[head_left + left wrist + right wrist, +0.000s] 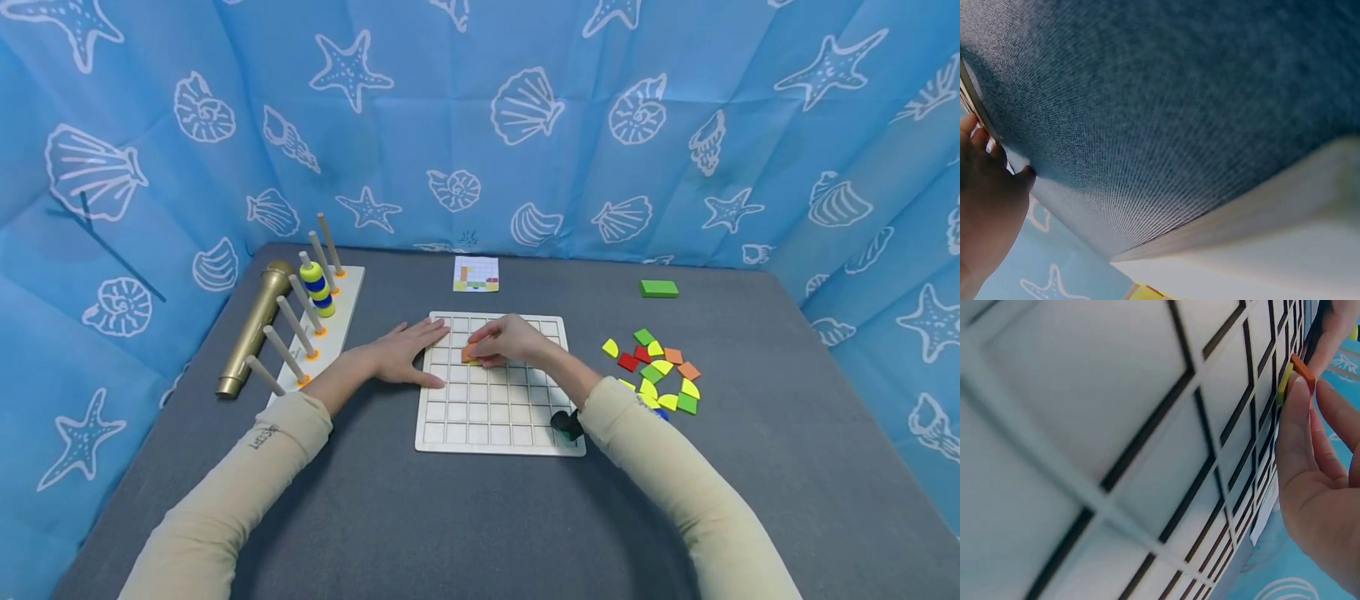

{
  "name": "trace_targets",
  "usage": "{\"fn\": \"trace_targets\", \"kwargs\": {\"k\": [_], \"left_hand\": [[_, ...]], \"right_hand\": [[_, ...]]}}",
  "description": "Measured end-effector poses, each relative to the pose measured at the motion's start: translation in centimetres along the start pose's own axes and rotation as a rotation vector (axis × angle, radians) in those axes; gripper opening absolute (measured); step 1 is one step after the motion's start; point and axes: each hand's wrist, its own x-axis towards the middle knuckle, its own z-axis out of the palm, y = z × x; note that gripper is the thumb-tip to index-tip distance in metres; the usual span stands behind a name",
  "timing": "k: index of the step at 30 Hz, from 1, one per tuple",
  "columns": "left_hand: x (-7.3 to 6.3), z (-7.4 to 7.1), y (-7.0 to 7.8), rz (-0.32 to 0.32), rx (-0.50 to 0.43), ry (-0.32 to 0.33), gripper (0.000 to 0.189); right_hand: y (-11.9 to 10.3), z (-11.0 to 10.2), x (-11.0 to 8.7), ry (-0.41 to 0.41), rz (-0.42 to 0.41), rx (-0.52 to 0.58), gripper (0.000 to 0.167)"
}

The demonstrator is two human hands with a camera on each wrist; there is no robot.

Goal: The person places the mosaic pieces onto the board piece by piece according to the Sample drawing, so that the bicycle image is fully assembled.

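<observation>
Left hand (pixel 401 354) flat down, fingers spread over the upper left edge of the white grid board (pixel 498 412), and right hand (pixel 510 340) alongside, a short gap between the two! From the head view I've got it clearly: right thumb and fingers pinch an orange tile (pixel 468 353) over the board's upper left squares, a yellow piece (pixel 472 362) peeking out below it. Off to the right on the grey counter (pixel 487 525) sits a scatter of loose pieces (pixel 651 373), yellow, green, red and orange, with a green block (pixel 659 288) beyond them. Just behind the board, a printed card (pixel 476 273); to the left, a peg rack (pixel 345 304) with yellow and blue rings (pixel 318 287) on one peg, and a gold microphone (pixel 258 325) lying beside it. Blue curtain (pixel 450 125) all round, shells and starfish everywhere.

Left wrist view now: fingertips at the board's edge, counter filling most of the scene, and a pale blurred shape low on the right that I can't make out.

Right wrist view: grid lines sweep across, the orange tile tilted in that pinch, the yellow piece right beside it at the board. Whether the fingers grip the yellow one too, I can't tell.
</observation>
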Motion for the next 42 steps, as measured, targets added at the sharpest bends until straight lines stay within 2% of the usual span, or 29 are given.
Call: {"fn": "trace_targets", "kwargs": {"k": [7,10,19,25,29,33,38,42], "left_hand": [[0.1,0.0,0.0,-0.006,0.001,-0.01,0.1],[0.1,0.0,0.0,-0.012,0.005,-0.011,0.1],[0.1,0.0,0.0,-0.002,-0.005,-0.018,0.1],[0.1,0.1,0.0,-0.016,0.003,-0.02,0.1],[0.2,0.1,-0.1,-0.007,0.008,-0.014,0.101],[0.2,0.1,-0.1,0.004,0.006,-0.011,0.101],[0.0,-0.1,0.0,0.019,-0.001,-0.001,0.1],[-0.1,-0.1,0.1,0.026,-0.007,0.007,0.1]], "right_hand": [[-0.6,0.6,0.0,0.059,-0.048,-0.2,0.02],[-0.9,0.7,-0.1,0.066,-0.064,-0.245,0.018],[-0.9,1.0,0.1,0.057,-0.055,-0.239,0.019],[-0.8,0.4,0.0,-0.003,-0.05,-0.156,0.026],[-0.2,-1.1,-0.6,-0.107,-0.053,-0.082,0.032],[0.9,-3.6,-1.8,-0.189,-0.054,0.009,0.038],[2.9,-7.5,-3.7,-0.188,-0.071,0.117,0.043],[4.5,-10.5,-5.5,-0.148,-0.086,0.204,0.048]]}}
